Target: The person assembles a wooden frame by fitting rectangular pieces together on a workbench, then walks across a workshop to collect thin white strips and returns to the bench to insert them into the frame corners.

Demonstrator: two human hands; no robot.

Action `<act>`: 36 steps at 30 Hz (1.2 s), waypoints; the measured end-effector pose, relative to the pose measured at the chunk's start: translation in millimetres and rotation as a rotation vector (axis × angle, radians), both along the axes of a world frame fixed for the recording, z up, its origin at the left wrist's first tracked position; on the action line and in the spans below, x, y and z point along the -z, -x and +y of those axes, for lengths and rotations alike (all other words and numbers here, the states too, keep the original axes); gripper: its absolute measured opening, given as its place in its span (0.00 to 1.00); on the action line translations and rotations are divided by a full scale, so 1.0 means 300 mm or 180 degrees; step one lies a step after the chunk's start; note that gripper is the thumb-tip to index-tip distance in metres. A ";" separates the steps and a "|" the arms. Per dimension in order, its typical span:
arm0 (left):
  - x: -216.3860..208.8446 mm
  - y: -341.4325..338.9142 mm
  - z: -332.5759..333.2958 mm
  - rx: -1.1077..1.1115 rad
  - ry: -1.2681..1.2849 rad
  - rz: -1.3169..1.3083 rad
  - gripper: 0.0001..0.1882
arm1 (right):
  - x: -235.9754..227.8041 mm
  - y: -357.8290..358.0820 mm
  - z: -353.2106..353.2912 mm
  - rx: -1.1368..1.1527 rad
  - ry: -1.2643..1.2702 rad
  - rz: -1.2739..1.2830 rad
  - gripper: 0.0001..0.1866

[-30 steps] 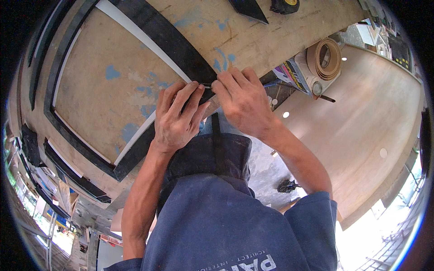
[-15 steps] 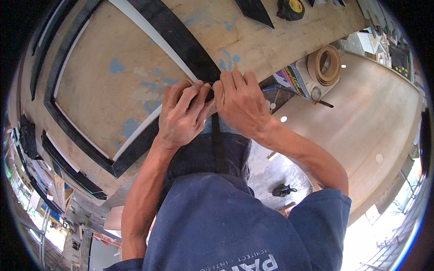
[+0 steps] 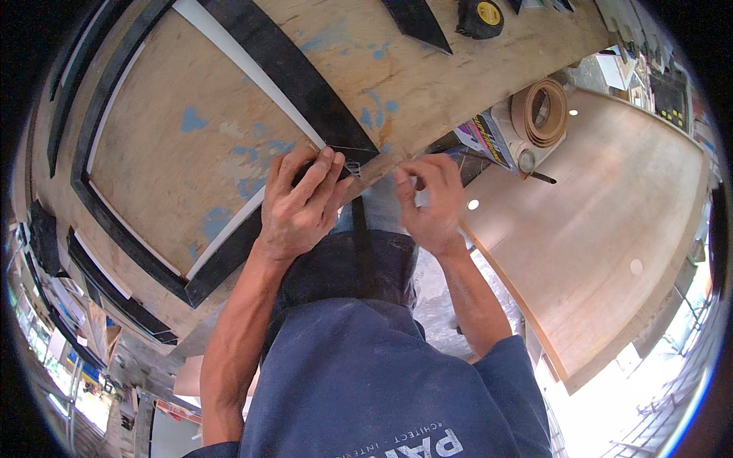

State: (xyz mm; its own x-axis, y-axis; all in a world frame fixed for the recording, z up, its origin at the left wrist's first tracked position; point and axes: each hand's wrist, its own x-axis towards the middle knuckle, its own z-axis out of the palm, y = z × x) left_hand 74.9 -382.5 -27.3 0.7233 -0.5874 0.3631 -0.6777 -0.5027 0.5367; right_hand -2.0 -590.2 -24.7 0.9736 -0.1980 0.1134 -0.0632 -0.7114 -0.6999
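A black-edged frame with white inner edges lies on the plywood work surface. My left hand has its fingers curled over the near black strip, close to where it meets the longer black strip at a corner. At that joint a small, shiny piece shows beside my fingertips; its kind is unclear. My right hand is off the frame, just beyond the board's edge, thumb and forefinger curled together. Whatever they hold, if anything, is too small to make out.
A yellow-and-black tape measure and a loose black strip lie at the far side. To the right, a roll of brown edging rests by a printed box. A large pale panel stands beyond. More black strips lie left.
My right hand has left the frame's corner and moved right and toward me, uncovering the joint. My left hand stays on the near strip.
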 end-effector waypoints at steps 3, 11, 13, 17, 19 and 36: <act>0.000 0.003 0.003 0.0010 -0.0023 -0.0090 0.21 | -0.017 -0.020 -0.020 0.0576 -0.0548 0.0119 0.05; -0.037 -0.010 -0.008 -0.0076 -0.0051 0.0204 0.20 | -0.048 -0.125 0.026 0.0328 -0.1407 0.0645 0.09; -0.061 -0.027 -0.009 -0.0137 0.0150 0.0493 0.19 | -0.046 -0.135 0.049 0.0417 -0.1459 0.0709 0.11; -0.072 -0.060 0.018 -0.0526 0.0477 0.0850 0.17 | -0.047 -0.128 0.084 0.0758 -0.1660 0.0699 0.13; -0.065 -0.115 0.036 -0.0755 0.0338 0.0876 0.20 | -0.054 -0.129 0.092 0.0834 -0.1735 0.0725 0.13; -0.144 -0.419 -0.020 0.1514 -0.1650 0.0959 0.33 | -0.073 -0.098 0.198 0.1897 -0.2730 0.1236 0.22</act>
